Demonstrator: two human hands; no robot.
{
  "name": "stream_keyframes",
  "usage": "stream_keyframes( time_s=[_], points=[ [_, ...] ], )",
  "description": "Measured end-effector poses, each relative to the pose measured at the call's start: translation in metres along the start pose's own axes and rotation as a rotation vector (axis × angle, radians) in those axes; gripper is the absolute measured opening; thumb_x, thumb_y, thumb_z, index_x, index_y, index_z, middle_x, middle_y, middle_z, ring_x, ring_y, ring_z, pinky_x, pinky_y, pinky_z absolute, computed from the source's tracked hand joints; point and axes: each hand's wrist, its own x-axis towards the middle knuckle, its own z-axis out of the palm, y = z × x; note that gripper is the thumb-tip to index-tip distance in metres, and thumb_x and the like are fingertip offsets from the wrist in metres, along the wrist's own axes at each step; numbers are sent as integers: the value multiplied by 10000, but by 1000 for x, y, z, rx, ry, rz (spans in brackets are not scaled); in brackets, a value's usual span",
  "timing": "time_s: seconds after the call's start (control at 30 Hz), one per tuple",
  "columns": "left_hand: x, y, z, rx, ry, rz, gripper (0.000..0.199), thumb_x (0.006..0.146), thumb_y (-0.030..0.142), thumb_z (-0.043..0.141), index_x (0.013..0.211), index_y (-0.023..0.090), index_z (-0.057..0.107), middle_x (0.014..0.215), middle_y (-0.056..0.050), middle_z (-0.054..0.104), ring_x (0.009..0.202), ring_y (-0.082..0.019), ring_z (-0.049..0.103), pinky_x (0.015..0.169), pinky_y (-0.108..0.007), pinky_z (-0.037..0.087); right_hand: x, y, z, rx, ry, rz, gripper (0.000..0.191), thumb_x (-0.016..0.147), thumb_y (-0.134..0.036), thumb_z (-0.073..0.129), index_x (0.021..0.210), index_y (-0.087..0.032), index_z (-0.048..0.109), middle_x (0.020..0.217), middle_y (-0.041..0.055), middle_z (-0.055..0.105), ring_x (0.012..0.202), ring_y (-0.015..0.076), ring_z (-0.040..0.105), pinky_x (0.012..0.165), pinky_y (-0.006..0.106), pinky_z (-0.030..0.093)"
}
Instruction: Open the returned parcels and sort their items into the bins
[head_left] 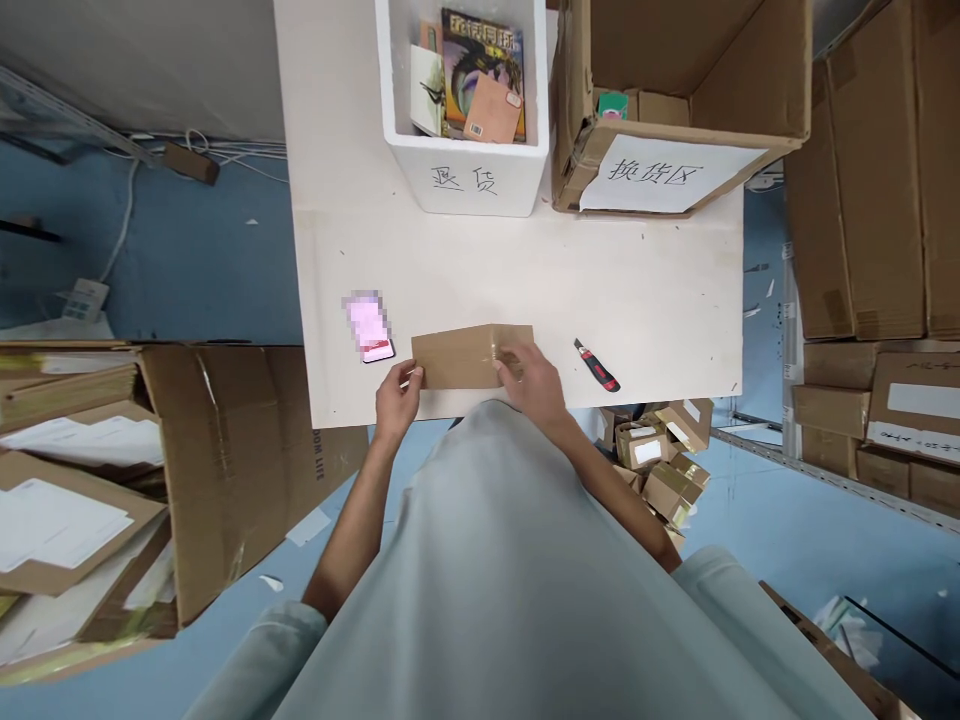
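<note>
A flat brown cardboard package (454, 359) lies at the front edge of the white table (465, 265). My left hand (398, 400) pinches its left end between thumb and fingers. At its right end, my right hand (532, 382) has thumb and fingers closed on the cardboard, near a strip of shiny tape. To the right of my right hand lies a red and black utility knife (597, 366). A phone with a pink, blurred screen (369, 325) rests to the left of the package.
At the table's back stand a white foam box (480, 178) holding books and a large cardboard box (675, 170) with a paper label. An open carton (232, 450) of packages is at left; small boxes (660, 460) lie on the floor at right.
</note>
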Motion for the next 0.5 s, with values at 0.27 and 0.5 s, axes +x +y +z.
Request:
stream_keyframes(
  time_s=[0.27, 0.5],
  points=[
    [-9, 13, 41, 55, -80, 5, 308, 940, 477, 731, 1100, 228, 818, 1096, -95, 867, 1082, -316, 814, 1018, -433, 617, 6, 95, -32, 116, 140, 291, 434, 977, -645, 714, 1048, -218, 730, 1178, 151, 825, 1076, 335, 814, 984, 523, 652],
    [-36, -4, 36, -80, -183, -59, 388, 845, 531, 807, 1090, 232, 840, 1078, -97, 869, 1025, -329, 825, 974, -459, 659, -41, 108, -27, 235, 137, 337, 512, 908, -706, 732, 1113, -236, 715, 1260, 149, 815, 1131, 319, 811, 891, 472, 699]
  ],
)
